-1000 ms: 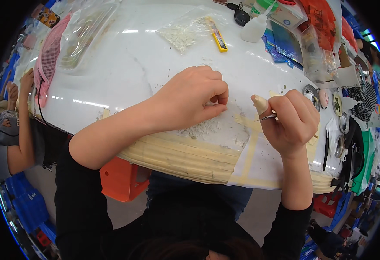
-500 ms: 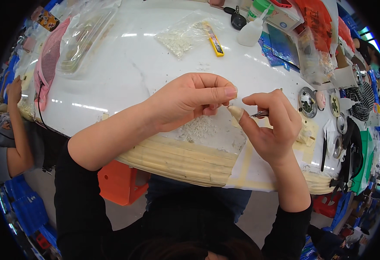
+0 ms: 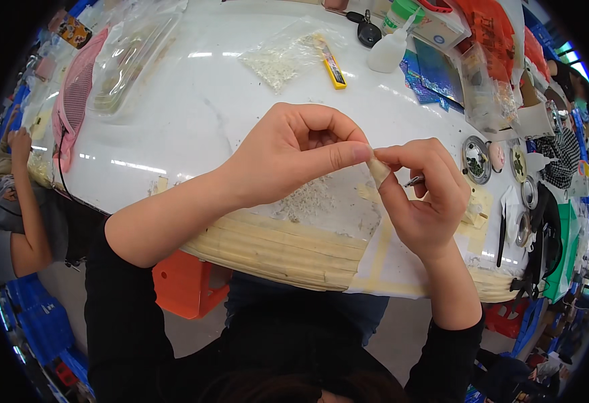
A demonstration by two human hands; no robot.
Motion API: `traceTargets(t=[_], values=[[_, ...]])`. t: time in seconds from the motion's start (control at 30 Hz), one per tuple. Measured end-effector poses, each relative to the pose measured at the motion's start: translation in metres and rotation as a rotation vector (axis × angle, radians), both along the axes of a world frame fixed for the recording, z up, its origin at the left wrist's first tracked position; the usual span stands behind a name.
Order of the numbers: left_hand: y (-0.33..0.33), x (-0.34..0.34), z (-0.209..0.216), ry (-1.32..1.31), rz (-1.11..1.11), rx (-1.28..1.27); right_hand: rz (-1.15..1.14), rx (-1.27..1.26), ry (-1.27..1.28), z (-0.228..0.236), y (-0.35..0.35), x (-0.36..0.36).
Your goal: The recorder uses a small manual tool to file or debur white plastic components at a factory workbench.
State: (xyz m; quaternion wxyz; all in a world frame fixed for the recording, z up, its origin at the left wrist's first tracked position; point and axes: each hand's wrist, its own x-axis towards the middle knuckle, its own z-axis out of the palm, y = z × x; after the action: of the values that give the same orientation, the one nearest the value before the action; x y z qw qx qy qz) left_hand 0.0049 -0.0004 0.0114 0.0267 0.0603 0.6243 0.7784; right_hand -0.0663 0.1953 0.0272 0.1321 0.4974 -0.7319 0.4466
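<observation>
Over the table's near edge, the fingertips of both hands meet. My left hand (image 3: 277, 158) is closed in a pinch, thumb against forefinger; whatever lies between them is too small or hidden to make out. Touching those fingertips, the thumb and forefinger of my right hand (image 3: 435, 191) are also pressed together. A cream finger cot (image 3: 378, 170) covers the right thumb tip. A slim metal tool (image 3: 414, 181), its kind unclear, is tucked in the curled right fingers. Beneath the hands lies a heap of small white bits (image 3: 306, 203). Farther back, a clear plastic bag (image 3: 274, 66) holds similar pieces.
Tan tape (image 3: 281, 248) layers the table's front edge. Beyond the hands are a yellow slim case (image 3: 334, 70), a white squeeze bottle (image 3: 388, 52) and keys (image 3: 368, 30). Round metal dishes (image 3: 476, 160) stand right. At left are a pink pouch (image 3: 76, 97) and another person's arm (image 3: 25, 181).
The hands have come together: the fingertips were apart and now touch. My left thumb has shifted slightly lower and to the right; the right forefinger has closed onto its thumb.
</observation>
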Motion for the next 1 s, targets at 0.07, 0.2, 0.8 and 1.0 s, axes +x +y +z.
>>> traceTargets(t=[0.07,0.2,0.8,1.0], values=[[0.0004,0.0001,0.0010,0.016,0.008,-0.005,0.000,-0.009,-0.012,0.0005,0.0004,-0.0002],[-0.0001,0.0009,-0.0001,0.199,0.075,-0.226,0.011,-0.045,-0.033,-0.0004,0.0001,-0.0011],[0.0009,-0.0039,0.0013,0.939,0.434,-0.879,-0.239,0.318,0.327,0.0007,0.0064,-0.0035],[0.0029,-0.0037,0.0008,0.951,0.441,-0.913,-0.302,0.354,0.348,0.0017,0.0058,-0.0009]])
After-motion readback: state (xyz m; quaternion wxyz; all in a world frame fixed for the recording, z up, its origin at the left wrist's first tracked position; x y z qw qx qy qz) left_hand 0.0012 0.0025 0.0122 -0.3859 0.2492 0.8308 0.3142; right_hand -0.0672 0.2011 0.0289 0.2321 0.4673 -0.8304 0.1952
